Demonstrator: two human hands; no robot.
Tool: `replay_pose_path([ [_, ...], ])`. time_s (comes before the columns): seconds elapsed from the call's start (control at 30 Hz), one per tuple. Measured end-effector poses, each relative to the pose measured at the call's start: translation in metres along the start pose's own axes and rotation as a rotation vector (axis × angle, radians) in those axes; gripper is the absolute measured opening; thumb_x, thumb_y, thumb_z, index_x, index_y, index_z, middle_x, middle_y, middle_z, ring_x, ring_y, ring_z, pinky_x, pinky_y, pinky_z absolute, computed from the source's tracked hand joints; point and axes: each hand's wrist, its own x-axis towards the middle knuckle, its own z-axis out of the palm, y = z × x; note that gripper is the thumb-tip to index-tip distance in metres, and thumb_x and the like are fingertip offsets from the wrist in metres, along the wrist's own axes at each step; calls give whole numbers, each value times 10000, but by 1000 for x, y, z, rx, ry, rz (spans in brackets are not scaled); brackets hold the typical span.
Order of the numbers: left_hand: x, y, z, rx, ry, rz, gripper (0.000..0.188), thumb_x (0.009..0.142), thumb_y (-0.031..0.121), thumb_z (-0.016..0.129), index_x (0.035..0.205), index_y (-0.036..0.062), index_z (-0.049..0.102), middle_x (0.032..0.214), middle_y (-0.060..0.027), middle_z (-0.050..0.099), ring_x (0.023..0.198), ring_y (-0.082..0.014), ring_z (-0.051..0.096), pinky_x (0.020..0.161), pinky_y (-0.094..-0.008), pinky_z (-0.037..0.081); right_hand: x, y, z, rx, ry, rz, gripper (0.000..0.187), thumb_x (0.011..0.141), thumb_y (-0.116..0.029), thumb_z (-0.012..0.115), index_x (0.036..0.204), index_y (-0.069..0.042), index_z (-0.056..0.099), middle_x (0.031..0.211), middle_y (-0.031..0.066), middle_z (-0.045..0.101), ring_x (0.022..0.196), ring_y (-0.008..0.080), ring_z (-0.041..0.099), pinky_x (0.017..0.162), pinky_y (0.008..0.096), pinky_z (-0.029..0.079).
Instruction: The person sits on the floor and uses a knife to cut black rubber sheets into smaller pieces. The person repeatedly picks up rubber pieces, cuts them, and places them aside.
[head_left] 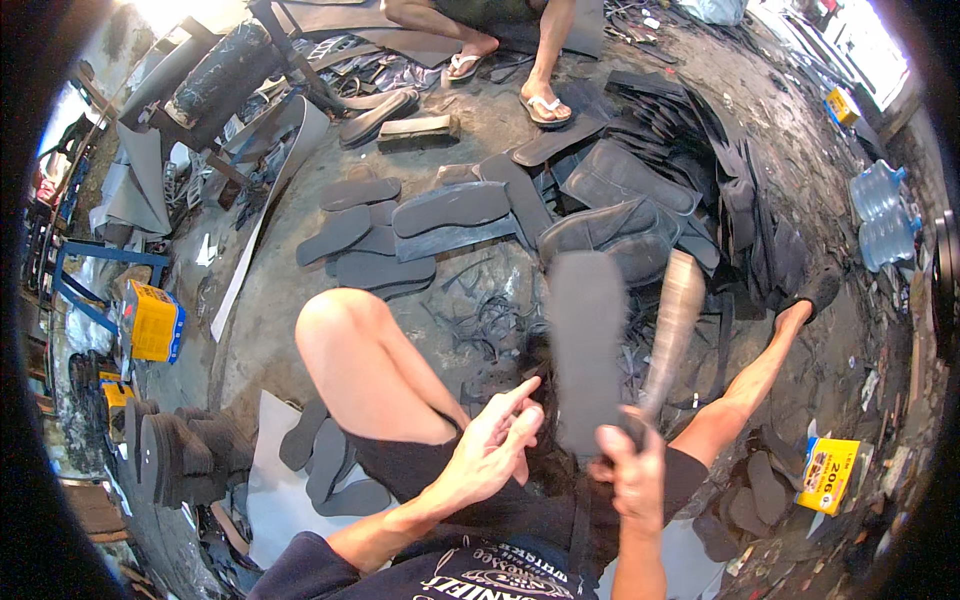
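My right hand (632, 470) is closed round the dark handle of a long knife (672, 330), whose blade points upward and is smeared by motion. Beside the blade stands a dark grey shoe sole (588, 345), its lower end close to my right fingers; whether they also grip it I cannot tell. My left hand (497, 435) is just left of the sole, fingers apart and nothing visible in them. Beyond my knees, more cut soles (452, 208) and dark sheet pieces (630, 178) lie on the floor.
Thin black offcuts (490, 310) litter the ground between my legs. Stacked soles (180, 455) stand at left, near a yellow box (152, 320); another yellow box (832, 475) is at right. A person's sandalled foot (545, 100) is at the far side. Blue water bottles (885, 218) stand right.
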Motion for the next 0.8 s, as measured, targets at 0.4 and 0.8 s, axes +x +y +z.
replay_pose_path([
  [0.4, 186, 222, -210, 645, 337, 645, 320, 1021, 166, 763, 1319, 60, 723, 1063, -27, 738, 975, -98, 655, 876, -285, 540, 2, 166, -368, 526, 1173, -273, 448, 1061, -460, 699, 1274, -70, 647, 1020, 38, 633, 605, 81, 414, 539, 261, 413],
  [0.8, 541, 155, -399, 1633, 633, 82, 1246, 702, -64, 845, 1737, 222, 212, 1781, -61, 296, 1622, -373, 292, 1263, -705, 302, 19, 116, -296, -358, 1579, 54, 456, 972, -421, 768, 946, 34, 778, 881, 111, 774, 774, 226, 706, 704, 395, 570],
])
